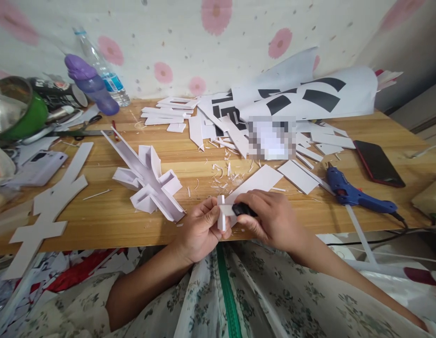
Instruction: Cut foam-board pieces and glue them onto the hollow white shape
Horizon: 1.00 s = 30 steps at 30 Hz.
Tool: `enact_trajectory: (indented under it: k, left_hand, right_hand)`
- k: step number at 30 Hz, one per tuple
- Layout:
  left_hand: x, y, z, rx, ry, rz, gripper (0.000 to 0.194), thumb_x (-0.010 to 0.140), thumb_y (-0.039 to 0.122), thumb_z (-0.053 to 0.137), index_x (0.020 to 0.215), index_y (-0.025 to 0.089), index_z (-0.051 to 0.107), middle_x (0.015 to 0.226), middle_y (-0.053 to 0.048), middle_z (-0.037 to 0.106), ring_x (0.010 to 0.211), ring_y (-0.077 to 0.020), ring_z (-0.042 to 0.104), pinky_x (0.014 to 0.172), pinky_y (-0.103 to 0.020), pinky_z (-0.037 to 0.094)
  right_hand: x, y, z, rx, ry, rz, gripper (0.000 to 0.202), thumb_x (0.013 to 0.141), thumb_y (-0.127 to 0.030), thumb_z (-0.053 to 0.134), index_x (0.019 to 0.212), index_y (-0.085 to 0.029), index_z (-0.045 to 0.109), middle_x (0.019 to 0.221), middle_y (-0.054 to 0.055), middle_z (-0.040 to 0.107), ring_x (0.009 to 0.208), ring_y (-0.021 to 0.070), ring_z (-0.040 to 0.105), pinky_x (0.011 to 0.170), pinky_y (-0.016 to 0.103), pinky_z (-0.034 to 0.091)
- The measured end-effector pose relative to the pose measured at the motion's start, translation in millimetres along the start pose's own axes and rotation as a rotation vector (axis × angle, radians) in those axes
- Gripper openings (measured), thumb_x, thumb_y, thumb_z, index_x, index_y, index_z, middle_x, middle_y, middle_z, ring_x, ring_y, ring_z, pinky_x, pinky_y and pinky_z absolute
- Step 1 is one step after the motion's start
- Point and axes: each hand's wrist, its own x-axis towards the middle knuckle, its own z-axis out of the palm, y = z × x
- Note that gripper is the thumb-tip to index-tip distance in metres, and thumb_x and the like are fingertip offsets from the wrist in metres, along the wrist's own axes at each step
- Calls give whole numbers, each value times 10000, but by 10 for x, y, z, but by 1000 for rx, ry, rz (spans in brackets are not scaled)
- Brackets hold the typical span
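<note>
At the near edge of the wooden table [133,225], the left hand [200,232] pinches a small white foam-board strip [223,213]; the right hand [270,218] grips a black cutter [243,209] against it, its blade hidden. Left of the strip stands a white foam-board letter form [147,180]; right of it lies a blue glue gun [355,193]. White offcuts [221,171] litter the table beyond the strip.
</note>
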Motion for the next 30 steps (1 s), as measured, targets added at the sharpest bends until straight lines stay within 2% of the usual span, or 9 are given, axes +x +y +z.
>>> enact_trajectory:
  k: [6, 14, 18, 22, 26, 30]
  left_hand:
    - [-10, 2, 9, 20, 39, -13, 216, 672, 262, 768, 687, 144, 587, 471, 32, 523, 438, -72, 454, 438, -192, 364]
    - [-7, -6, 9, 23, 11, -18, 233, 685, 291, 767, 709, 160, 576, 473, 36, 535, 425, -74, 463, 439, -195, 353]
    - [-10, 1, 8, 60, -59, -3, 239, 750, 306, 711, 658, 148, 556, 500, 24, 540, 432, -71, 477, 437, -185, 356]
    - [-11, 17, 4, 84, -68, -6, 279, 778, 310, 679, 615, 145, 523, 520, 23, 529, 431, -72, 476, 434, -189, 359]
    - [-8, 1, 6, 54, -5, 37, 236, 748, 300, 711, 668, 158, 541, 562, 29, 545, 478, -70, 475, 483, -192, 380]
    - [-11, -59, 36, 69, 122, 198, 222, 687, 277, 770, 728, 179, 575, 678, 40, 585, 537, -52, 481, 545, -192, 396]
  right_hand:
    - [37, -97, 27, -46, -29, -46, 462, 954, -502, 299, 965, -130, 571, 735, 72, 647, 632, 173, 579, 572, 270, 387]
    - [57, -32, 44, -38, -13, -36, 472, 953, -513, 292, 969, -133, 571, 760, 84, 660, 690, 182, 612, 601, 275, 418]
    - [65, 40, 52, -66, 40, -27, 470, 956, -501, 284, 938, -130, 573, 742, 85, 662, 662, 187, 610, 581, 278, 414]
    - [70, 155, 30, -97, 86, 50, 420, 955, -475, 322, 967, -139, 574, 757, 73, 675, 643, 184, 621, 565, 271, 410]
    - [57, 158, -54, -114, 154, 171, 397, 945, -482, 349, 982, -155, 571, 735, 61, 673, 618, 183, 614, 548, 271, 399]
    - [11, -15, -147, 124, 90, 212, 333, 913, -461, 454, 1006, -159, 559, 777, 50, 668, 652, 161, 612, 576, 252, 424]
